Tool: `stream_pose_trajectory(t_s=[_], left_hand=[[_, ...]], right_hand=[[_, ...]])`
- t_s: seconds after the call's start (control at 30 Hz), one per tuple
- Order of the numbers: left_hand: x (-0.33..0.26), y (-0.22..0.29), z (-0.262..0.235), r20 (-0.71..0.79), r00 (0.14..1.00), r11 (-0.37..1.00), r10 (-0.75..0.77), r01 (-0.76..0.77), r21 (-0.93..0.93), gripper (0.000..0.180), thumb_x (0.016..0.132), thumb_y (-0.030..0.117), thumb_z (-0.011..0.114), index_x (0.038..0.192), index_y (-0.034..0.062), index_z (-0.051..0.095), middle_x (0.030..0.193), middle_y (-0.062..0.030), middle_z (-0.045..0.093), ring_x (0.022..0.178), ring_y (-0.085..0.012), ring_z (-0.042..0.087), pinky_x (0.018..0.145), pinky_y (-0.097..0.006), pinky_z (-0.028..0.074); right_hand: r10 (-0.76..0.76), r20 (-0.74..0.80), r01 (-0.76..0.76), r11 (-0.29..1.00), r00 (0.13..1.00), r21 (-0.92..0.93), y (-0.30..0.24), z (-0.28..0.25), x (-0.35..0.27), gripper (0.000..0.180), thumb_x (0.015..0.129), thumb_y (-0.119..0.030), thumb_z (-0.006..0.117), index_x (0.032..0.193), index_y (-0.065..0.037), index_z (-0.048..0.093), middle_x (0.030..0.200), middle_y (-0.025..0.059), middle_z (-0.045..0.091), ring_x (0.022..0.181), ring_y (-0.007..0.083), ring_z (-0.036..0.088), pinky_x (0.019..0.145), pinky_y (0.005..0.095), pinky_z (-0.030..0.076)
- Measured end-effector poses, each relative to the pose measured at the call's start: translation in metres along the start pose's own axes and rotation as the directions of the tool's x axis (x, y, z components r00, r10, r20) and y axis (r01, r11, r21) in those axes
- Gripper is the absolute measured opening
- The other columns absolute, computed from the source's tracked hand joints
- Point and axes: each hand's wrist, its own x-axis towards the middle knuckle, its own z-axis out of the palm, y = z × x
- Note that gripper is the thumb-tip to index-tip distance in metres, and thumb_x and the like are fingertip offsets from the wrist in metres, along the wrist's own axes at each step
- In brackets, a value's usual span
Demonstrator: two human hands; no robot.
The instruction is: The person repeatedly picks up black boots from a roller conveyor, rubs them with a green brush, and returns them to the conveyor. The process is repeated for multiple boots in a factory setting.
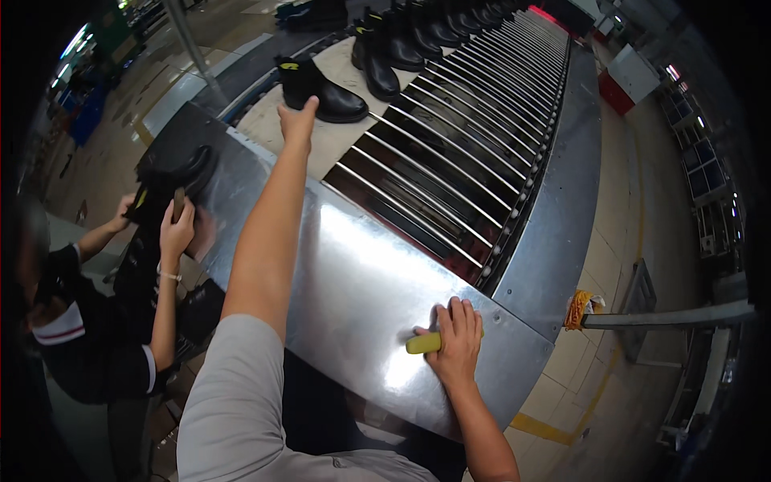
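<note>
My left arm stretches forward across the metal tabletop point(353, 265). At its end, my left hand point(297, 124) is closed round the heel of a black ankle boot point(333, 98) with a yellow mark at its top; some of the fingers are hidden. The boot stands upright on a pale belt point(261, 120). On the right, my right hand point(456, 341) rests on the metal and grips a short yellow-green stick-like handle point(423, 344), one end poking out by the thumb. Whatever lies under the palm is hidden.
A row of black boots point(377, 64) runs along the belt, beside metal roller bars point(450, 153). To the left a co-worker's hand point(177, 229) holds a small tool near another dark boot point(189, 169). A metal bar point(666, 316) juts in from the right, with yellow cord at its tip.
</note>
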Motion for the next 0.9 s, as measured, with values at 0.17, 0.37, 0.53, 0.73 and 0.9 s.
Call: stream_pose_trajectory(t_s=[0.17,0.37,0.53,0.73,0.9], left_hand=[[0.101,-0.024,0.038,-0.01,0.99,0.988,-0.137,0.136,-0.071,0.151,0.065,0.05,0.094,0.158,-0.0105,-0.008,0.164,-0.0344,0.02,0.152,-0.0419,0.029,0.123,-0.042,0.029],[0.089,-0.004,0.108,-0.337,0.83,0.846,-0.445,0.513,0.147,0.161,0.057,0.05,0.098,0.163,0.0073,-0.015,0.164,-0.0364,0.015,0.15,-0.0491,0.027,0.123,-0.054,0.026],[0.066,-0.013,0.077,-0.138,0.968,0.967,-0.209,0.184,-0.179,0.131,0.062,0.024,0.095,0.159,-0.0023,0.012,0.141,-0.0287,0.052,0.117,-0.0404,0.065,0.1,-0.042,0.056],[-0.054,0.019,-0.006,0.511,0.848,0.56,-0.14,0.494,-0.666,0.027,0.088,0.013,0.076,0.113,0.0058,0.068,0.109,-0.0063,0.073,0.099,-0.0222,0.072,0.091,-0.038,0.058],[-0.275,0.067,-0.118,0.675,0.737,0.437,0.033,0.596,-0.673,0.083,0.1,0.06,0.049,0.147,-0.0086,0.042,0.139,-0.0278,0.056,0.118,-0.0385,0.065,0.108,-0.051,0.049]], right_hand=[[-0.005,0.059,0.004,1.0,0.998,0.019,-0.001,0.003,0.009,0.052,0.084,-0.044,0.08,0.117,-0.006,0.069,0.135,0.0244,0.059,0.129,0.0447,0.053,0.108,0.0603,0.037],[0.037,0.076,-0.04,0.998,0.996,0.04,0.01,0.007,0.001,0.052,0.084,-0.046,0.079,0.118,-0.008,0.071,0.139,0.0229,0.058,0.131,0.0428,0.052,0.111,0.0576,0.034],[0.047,0.055,-0.052,0.994,0.997,0.094,0.013,0.003,0.006,0.054,0.084,-0.044,0.081,0.123,-0.008,0.069,0.139,0.0236,0.058,0.132,0.0419,0.052,0.109,0.0578,0.034],[0.033,-0.076,-0.022,0.989,0.997,0.146,0.017,0.011,-0.002,0.069,0.084,-0.043,0.081,0.137,-0.005,0.059,0.134,0.0204,0.06,0.131,0.0416,0.053,0.108,0.0594,0.035],[0.09,-0.265,-0.045,0.984,0.96,0.171,0.025,0.022,-0.011,0.076,0.084,-0.043,0.081,0.142,-0.003,0.053,0.134,0.0195,0.06,0.132,0.0436,0.051,0.111,0.0608,0.033]])
